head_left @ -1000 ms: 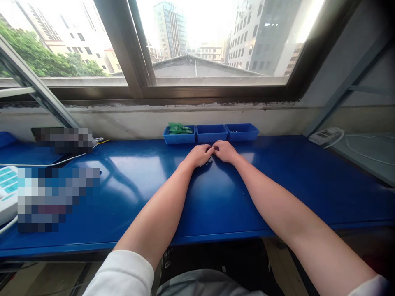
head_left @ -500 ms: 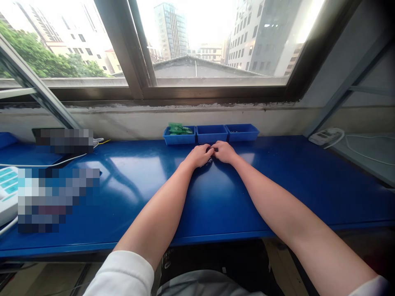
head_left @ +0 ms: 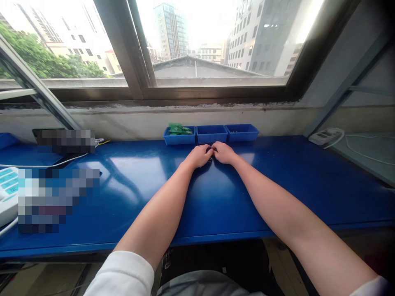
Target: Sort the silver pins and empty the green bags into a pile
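Observation:
My left hand (head_left: pixel 200 156) and my right hand (head_left: pixel 223 153) meet fingertip to fingertip over the blue table (head_left: pixel 216 205), just in front of the bins. Both have their fingers curled and closed around something small and dark, too hidden to name. Behind them stand three blue bins in a row. The left bin (head_left: pixel 180 139) holds green plastic packets (head_left: pixel 179 129). Nothing shows inside the middle bin (head_left: pixel 212 133). Small bits lie in the right bin (head_left: pixel 242 133).
A white power strip (head_left: pixel 9 191) and a blurred-out item lie at the left. Farther back there is a dark device (head_left: pixel 46 135) with a white cable. Another white power strip (head_left: pixel 326 135) sits at the right, by a metal shelf post (head_left: pixel 348 82).
The fingertips of my hands have shifted slightly, and less of the dark thing between them shows. My arms have hardly moved.

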Available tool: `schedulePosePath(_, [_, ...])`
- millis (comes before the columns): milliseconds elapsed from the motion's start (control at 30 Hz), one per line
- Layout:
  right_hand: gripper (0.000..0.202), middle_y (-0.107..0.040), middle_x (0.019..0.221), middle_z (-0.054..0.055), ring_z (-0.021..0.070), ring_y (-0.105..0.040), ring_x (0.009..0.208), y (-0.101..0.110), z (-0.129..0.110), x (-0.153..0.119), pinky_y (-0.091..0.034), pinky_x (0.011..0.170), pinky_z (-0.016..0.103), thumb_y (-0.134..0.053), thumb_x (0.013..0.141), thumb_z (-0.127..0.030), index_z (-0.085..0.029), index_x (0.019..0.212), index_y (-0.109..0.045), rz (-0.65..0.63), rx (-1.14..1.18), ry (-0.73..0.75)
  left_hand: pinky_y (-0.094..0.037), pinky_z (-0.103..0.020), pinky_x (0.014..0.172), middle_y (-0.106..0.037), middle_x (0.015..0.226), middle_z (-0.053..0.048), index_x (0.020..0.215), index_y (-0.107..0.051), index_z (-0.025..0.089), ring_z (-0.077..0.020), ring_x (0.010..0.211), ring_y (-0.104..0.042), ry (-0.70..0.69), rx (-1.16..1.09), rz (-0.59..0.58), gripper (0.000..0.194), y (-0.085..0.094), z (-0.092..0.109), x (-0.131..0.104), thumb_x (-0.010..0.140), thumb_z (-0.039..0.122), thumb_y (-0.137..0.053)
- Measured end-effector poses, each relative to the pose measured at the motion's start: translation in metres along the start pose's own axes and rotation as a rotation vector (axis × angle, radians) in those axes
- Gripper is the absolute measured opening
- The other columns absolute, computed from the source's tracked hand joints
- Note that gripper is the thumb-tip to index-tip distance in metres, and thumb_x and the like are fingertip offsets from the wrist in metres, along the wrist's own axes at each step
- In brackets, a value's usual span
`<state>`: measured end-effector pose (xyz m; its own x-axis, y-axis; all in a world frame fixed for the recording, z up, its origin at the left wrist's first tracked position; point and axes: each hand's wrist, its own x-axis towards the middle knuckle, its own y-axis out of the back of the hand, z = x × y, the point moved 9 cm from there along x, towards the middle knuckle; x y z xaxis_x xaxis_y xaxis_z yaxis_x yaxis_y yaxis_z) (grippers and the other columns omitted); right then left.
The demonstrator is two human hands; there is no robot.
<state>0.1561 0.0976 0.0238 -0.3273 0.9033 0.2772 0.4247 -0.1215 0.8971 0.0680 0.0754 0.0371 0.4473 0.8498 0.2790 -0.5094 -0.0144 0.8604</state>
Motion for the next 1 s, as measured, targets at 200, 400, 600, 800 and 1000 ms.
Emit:
schedulePosePath(200, [0.017, -0.062, 0.092, 0.007, 0.0171, -0.055, 0.08, 0.005, 0.005, 0.001, -0.04, 0.069, 0.027, -0.042, 0.087, -0.026, -0.019, 0.082, -0.057, 0.079, 0.096, -0.026, -0.045, -0.029, 0.085, -0.066, 0.104, -0.007, 0.101, -0.065, 0.02, -0.0201, 0.096, -0.06, -0.008, 0.04, 0.085, 0.032, 0.004, -0.002, 0.001, 0.09, 0.031, -0.038])
schedulePosePath(400, [0.02, -0.062, 0.083, 0.005, 0.016, -0.055, 0.075, 0.009, 0.008, 0.002, -0.04, 0.068, 0.027, -0.04, 0.089, -0.031, -0.018, 0.082, -0.055, 0.133, 0.203, -0.042, -0.044, -0.028, 0.087, -0.065, 0.107, -0.008, 0.107, -0.064, 0.02, -0.0196, 0.097, -0.059, -0.011, 0.074, 0.158, 0.032, 0.011, -0.001, 0.003, 0.091, 0.027, -0.037])
schedulePosePath(600, [0.013, -0.063, 0.077, 0.002, 0.0147, -0.056, 0.071, 0.019, -0.002, -0.001, -0.043, 0.067, 0.027, -0.049, 0.082, -0.029, -0.018, 0.081, -0.056, 0.215, 0.417, 0.051, -0.046, -0.028, 0.084, -0.066, 0.105, -0.007, 0.106, -0.064, 0.02, -0.0191, 0.095, -0.06, -0.008, 0.043, 0.193, 0.032, 0.016, -0.002, 0.002, 0.091, 0.023, -0.036])
schedulePosePath(800, [0.02, -0.066, 0.077, 0.003, 0.0157, -0.061, 0.071, 0.021, 0.004, 0.0, -0.049, 0.07, 0.029, -0.063, 0.07, -0.035, -0.017, 0.079, -0.062, 0.23, 0.694, 0.041, -0.046, -0.027, 0.085, -0.067, 0.107, -0.007, 0.107, -0.063, 0.02, -0.019, 0.097, -0.06, 0.036, 0.028, 0.199, 0.032, 0.018, -0.005, 0.003, 0.091, 0.023, -0.036])
schedulePosePath(1000, [0.02, -0.068, 0.071, 0.003, 0.0178, -0.063, 0.07, 0.022, 0.013, -0.002, -0.05, 0.07, 0.03, -0.069, 0.061, -0.034, -0.017, 0.072, -0.066, 0.229, 0.943, -0.045, -0.047, -0.027, 0.082, -0.068, 0.104, -0.008, 0.11, -0.061, 0.018, -0.0194, 0.094, -0.062, -0.025, -0.049, 0.228, 0.031, 0.017, -0.006, 0.004, 0.09, 0.022, -0.039])
